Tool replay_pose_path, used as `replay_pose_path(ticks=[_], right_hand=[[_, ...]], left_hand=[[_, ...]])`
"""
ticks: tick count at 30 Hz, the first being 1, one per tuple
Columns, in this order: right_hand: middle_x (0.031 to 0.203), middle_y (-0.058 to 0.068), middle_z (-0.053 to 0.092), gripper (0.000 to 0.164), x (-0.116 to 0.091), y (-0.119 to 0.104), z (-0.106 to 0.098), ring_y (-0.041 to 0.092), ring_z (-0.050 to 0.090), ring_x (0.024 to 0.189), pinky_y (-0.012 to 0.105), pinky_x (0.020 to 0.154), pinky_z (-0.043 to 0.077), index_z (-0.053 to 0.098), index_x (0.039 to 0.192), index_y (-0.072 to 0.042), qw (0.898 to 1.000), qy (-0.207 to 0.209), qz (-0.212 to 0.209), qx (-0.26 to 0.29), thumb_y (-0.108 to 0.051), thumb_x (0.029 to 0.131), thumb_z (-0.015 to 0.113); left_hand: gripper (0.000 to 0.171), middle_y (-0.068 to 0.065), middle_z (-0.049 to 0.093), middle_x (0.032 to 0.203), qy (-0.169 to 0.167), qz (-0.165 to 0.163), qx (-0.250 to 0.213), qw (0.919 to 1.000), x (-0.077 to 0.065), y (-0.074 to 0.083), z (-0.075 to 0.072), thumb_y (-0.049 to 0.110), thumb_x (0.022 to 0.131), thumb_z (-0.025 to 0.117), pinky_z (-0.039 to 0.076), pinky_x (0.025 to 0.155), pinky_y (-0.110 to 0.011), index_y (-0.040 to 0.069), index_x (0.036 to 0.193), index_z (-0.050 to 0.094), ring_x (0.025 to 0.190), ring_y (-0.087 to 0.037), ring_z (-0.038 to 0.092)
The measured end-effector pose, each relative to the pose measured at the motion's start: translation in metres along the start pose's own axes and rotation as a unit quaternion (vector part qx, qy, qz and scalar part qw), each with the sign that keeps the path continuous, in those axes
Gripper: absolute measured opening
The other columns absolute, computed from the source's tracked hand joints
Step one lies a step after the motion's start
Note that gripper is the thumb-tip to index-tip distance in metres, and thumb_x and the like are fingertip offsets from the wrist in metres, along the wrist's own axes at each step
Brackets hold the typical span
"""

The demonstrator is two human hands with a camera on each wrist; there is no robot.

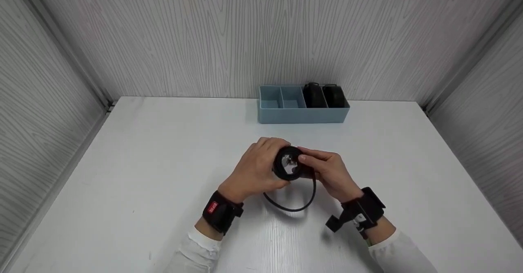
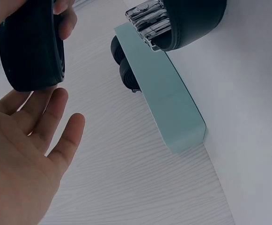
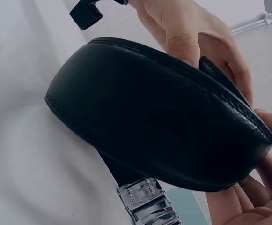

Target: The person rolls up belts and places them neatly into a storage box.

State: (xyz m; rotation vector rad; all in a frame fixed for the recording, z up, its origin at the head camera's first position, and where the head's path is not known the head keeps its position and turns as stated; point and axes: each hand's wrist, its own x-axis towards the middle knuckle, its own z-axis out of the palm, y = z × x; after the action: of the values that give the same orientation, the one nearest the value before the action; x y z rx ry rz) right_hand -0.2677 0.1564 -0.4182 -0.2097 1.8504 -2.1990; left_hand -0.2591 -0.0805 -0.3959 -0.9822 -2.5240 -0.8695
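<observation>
A black leather belt (image 1: 287, 163), wound into a coil, is held above the white table between both hands. My left hand (image 1: 257, 166) grips the coil from the left, its fingers over the far side and its thumb near the front. From the right, my right hand (image 1: 329, 171) pinches the coil's edge between thumb and fingers. One loose length of the belt hangs in a loop below the hands. A shiny metal buckle (image 2: 150, 21) shows in the left wrist view, and the same buckle (image 3: 147, 201) appears beneath the leather in the right wrist view.
At the back of the table (image 1: 163, 150) stands a blue-green divided box (image 1: 302, 116). Two rolled black belts (image 1: 314, 96) sit in its right compartments; the two left ones show bare floors. Grey wood-grain panels (image 1: 184, 36) enclose the table at the back and sides.
</observation>
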Motion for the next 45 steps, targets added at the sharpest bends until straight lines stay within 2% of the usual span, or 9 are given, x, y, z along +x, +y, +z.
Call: replay_pose_path(ticks=[5, 10, 16, 21, 28, 33, 38, 41, 45], right_hand=[[0.126, 0.014, 0.072, 0.039, -0.001, 0.0, 0.0, 0.031, 0.071, 0.113, 0.036, 0.088, 0.06, 0.069, 0.135, -0.004, 1.0, -0.009, 0.002, -0.007, -0.016, 0.098, 0.075], [0.128, 0.015, 0.071, 0.043, -0.002, 0.0, 0.006, 0.036, 0.067, 0.12, 0.036, 0.089, 0.059, 0.067, 0.137, -0.002, 1.0, 0.002, -0.003, -0.006, -0.016, 0.098, 0.076], [0.131, 0.018, 0.068, 0.045, -0.003, 0.002, 0.012, 0.03, 0.07, 0.116, 0.035, 0.089, 0.059, 0.062, 0.141, -0.001, 1.0, 0.011, -0.004, 0.013, -0.014, 0.099, 0.073], [0.129, 0.018, 0.069, 0.045, -0.003, 0.002, 0.011, 0.027, 0.072, 0.112, 0.035, 0.088, 0.059, 0.063, 0.14, 0.0, 1.0, 0.011, -0.003, 0.017, -0.014, 0.099, 0.074], [0.123, 0.016, 0.073, 0.043, -0.002, -0.001, 0.005, 0.021, 0.075, 0.101, 0.035, 0.085, 0.06, 0.066, 0.137, -0.001, 1.0, -0.01, -0.001, 0.001, -0.014, 0.097, 0.076], [0.125, 0.015, 0.072, 0.045, -0.004, -0.001, 0.008, 0.023, 0.073, 0.107, 0.034, 0.087, 0.06, 0.065, 0.138, 0.0, 1.0, 0.002, 0.0, 0.005, -0.015, 0.097, 0.076], [0.129, 0.017, 0.07, 0.043, -0.003, 0.003, 0.011, 0.026, 0.072, 0.111, 0.035, 0.089, 0.059, 0.065, 0.138, -0.001, 1.0, 0.013, -0.005, 0.02, -0.013, 0.098, 0.075], [0.13, 0.019, 0.069, 0.042, -0.003, 0.004, 0.011, 0.025, 0.073, 0.109, 0.037, 0.088, 0.059, 0.066, 0.138, -0.002, 1.0, 0.009, -0.007, 0.021, -0.013, 0.098, 0.074], [0.128, 0.019, 0.069, 0.042, -0.003, 0.004, 0.009, 0.026, 0.074, 0.108, 0.038, 0.088, 0.059, 0.065, 0.137, -0.001, 1.0, 0.007, -0.008, 0.02, -0.013, 0.098, 0.074]], left_hand=[[0.077, -0.002, 0.064, 0.126, 0.015, 0.003, 0.017, 0.9997, 0.0, 0.001, 0.004, 0.035, 0.07, 0.096, 0.049, 0.097, -0.04, 0.01, 0.132, 0.058, 0.115, -0.021, 0.056], [0.078, -0.003, 0.062, 0.115, 0.037, -0.012, 0.058, 0.9976, 0.001, 0.003, 0.008, 0.044, 0.065, 0.096, 0.048, 0.09, -0.037, 0.008, 0.123, 0.057, 0.103, -0.02, 0.053], [0.079, -0.003, 0.059, 0.109, 0.056, -0.035, 0.089, 0.9939, 0.0, 0.003, 0.01, 0.051, 0.065, 0.094, 0.047, 0.088, -0.038, 0.007, 0.118, 0.055, 0.098, -0.02, 0.052], [0.083, -0.004, 0.058, 0.114, 0.038, -0.033, 0.066, 0.9965, -0.001, 0.002, 0.008, 0.051, 0.066, 0.096, 0.047, 0.091, -0.039, 0.007, 0.122, 0.054, 0.103, -0.021, 0.051], [0.081, -0.001, 0.061, 0.125, 0.004, 0.009, 0.002, 0.9999, 0.0, 0.0, 0.004, 0.038, 0.067, 0.098, 0.047, 0.099, -0.04, 0.01, 0.131, 0.057, 0.116, -0.02, 0.054], [0.079, -0.002, 0.063, 0.119, 0.027, 0.003, 0.035, 0.999, 0.001, 0.002, 0.007, 0.042, 0.065, 0.098, 0.048, 0.093, -0.039, 0.009, 0.126, 0.059, 0.109, -0.02, 0.054], [0.083, -0.003, 0.06, 0.11, 0.052, -0.027, 0.086, 0.9945, 0.0, 0.003, 0.009, 0.054, 0.063, 0.096, 0.048, 0.089, -0.038, 0.007, 0.119, 0.057, 0.099, -0.02, 0.052], [0.085, -0.003, 0.059, 0.11, 0.044, -0.044, 0.09, 0.994, 0.0, 0.004, 0.008, 0.058, 0.062, 0.096, 0.047, 0.089, -0.038, 0.007, 0.119, 0.056, 0.099, -0.021, 0.051], [0.088, -0.004, 0.059, 0.119, 0.018, -0.041, 0.067, 0.9968, 0.0, 0.003, 0.006, 0.056, 0.065, 0.096, 0.046, 0.093, -0.04, 0.008, 0.126, 0.055, 0.106, -0.022, 0.051]])
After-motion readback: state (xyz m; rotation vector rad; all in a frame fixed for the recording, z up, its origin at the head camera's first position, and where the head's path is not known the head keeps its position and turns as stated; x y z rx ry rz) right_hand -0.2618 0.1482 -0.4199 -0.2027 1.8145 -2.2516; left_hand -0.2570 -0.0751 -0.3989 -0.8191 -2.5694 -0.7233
